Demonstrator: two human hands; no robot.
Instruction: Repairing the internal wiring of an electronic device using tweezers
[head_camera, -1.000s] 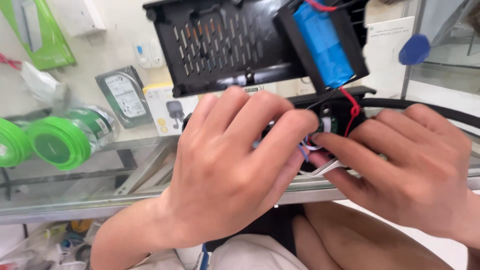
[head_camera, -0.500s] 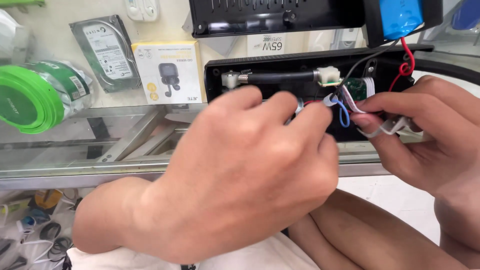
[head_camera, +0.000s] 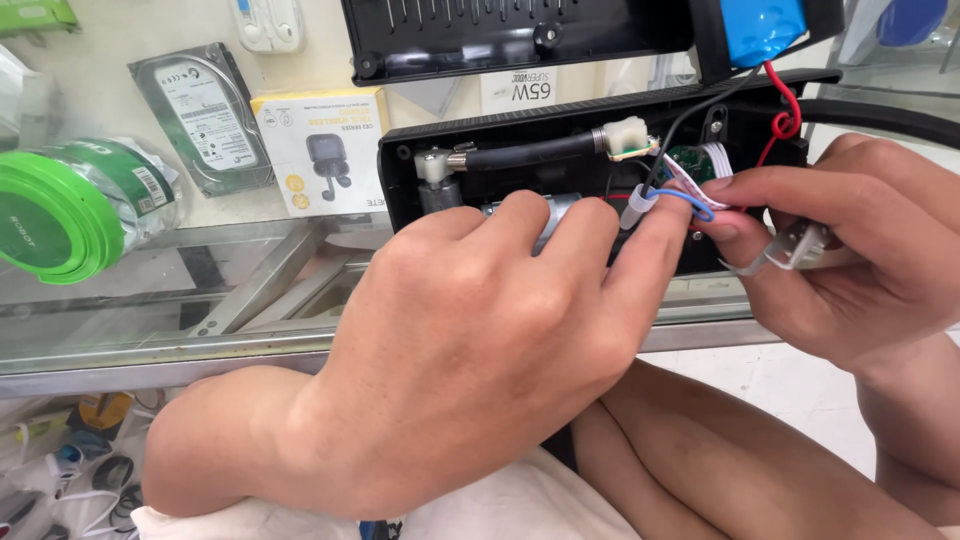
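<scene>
An opened black device housing (head_camera: 520, 140) lies on the glass counter, its lid (head_camera: 500, 35) folded back with a blue battery pack (head_camera: 765, 28) in it. Inside I see a black hose (head_camera: 530, 153), a white connector (head_camera: 628, 135), a small green circuit board (head_camera: 687, 163) and red wires (head_camera: 783, 110). My left hand (head_camera: 480, 350) reaches into the housing, its fingertips on a blue wire (head_camera: 690, 203) with a clear sleeve. My right hand (head_camera: 850, 250) pinches thin white wires beside the board and holds a small white part (head_camera: 795, 245).
Under the glass counter top (head_camera: 150, 300) lie a hard drive (head_camera: 200, 115), a yellow earbud box (head_camera: 320, 145) and a green roll in plastic (head_camera: 70, 210). A black cable (head_camera: 880, 115) runs off to the right. Tangled cables (head_camera: 60, 470) lie on the floor at lower left.
The view dropped lower and closer to the housing. My left fingers slid right onto the blue wire, and my right hand pulled the white wires slightly out from the board.
</scene>
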